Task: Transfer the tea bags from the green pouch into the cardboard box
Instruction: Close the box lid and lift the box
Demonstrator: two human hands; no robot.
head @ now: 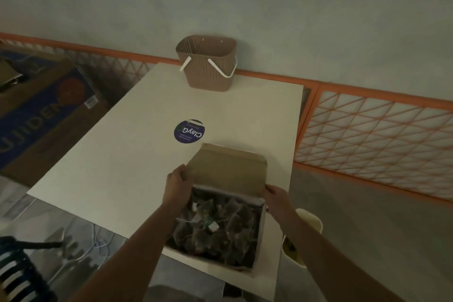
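Dim light is falling on a white table [137, 159], where the cardboard box [259, 235] is sitting at the near edge, full of dark tea bags [220, 225]. Beyond the box a brown basket [208, 66] is standing by the wall; between them a purple sticker [189, 131] is lying. Left hand [177, 180] is gripping the raised lid's left edge, fingers curled around it; right hand [275, 195] is pinching its right edge.

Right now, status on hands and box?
Left hand and right hand grip the lid flap. Cardboard box open, full of tea bags. Green pouch unseen.
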